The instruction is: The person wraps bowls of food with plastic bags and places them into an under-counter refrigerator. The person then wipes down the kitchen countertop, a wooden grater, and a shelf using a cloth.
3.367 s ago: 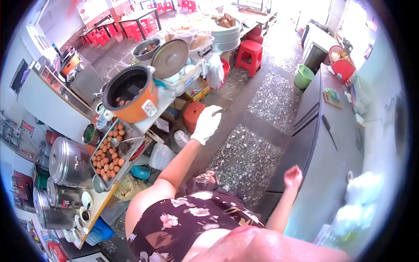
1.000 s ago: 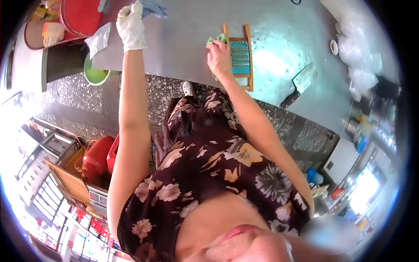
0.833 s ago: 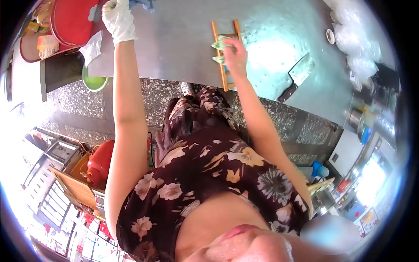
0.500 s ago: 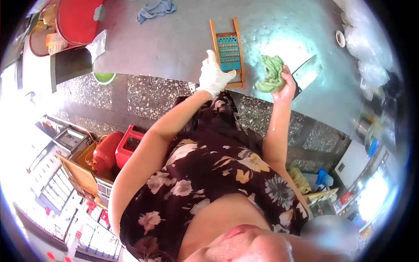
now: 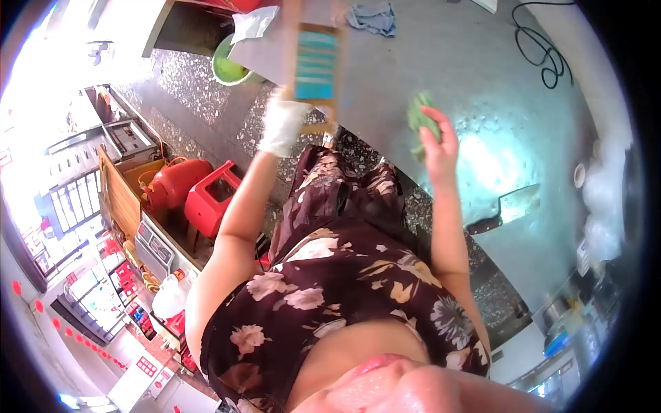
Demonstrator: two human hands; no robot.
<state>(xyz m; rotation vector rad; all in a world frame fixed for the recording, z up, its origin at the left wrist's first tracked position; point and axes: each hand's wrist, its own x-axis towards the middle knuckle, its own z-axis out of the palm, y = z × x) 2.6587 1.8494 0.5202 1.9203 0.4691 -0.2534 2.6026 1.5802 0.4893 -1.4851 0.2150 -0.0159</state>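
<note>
Head view, and on the left my gloved left hand (image 5: pixel 284 125) has the near end of the grater (image 5: pixel 315 65), closed at its left rail, though blur hides how each finger wraps. The grater's just ahead and right of those fingers, long axis running away from them, over the counter's (image 5: pixel 385 69) edge; this hand's clearly the nearer one. Beyond its far end, to the right, a blue cloth (image 5: pixel 373 18) lies crumpled. Further right, my bare right hand (image 5: pixel 442 141) pinches a bunched green cloth (image 5: pixel 422 120) between thumb and curled fingers, well apart from the grater. Right of those fingers and nearer me lies the cleaver (image 5: pixel 520 204), its handle towards me. Half a second ago? Grater flat on the counter, glove at its near corner; green cloth spread wider, right hand beside the cleaver. Now there's a gap there.
</note>
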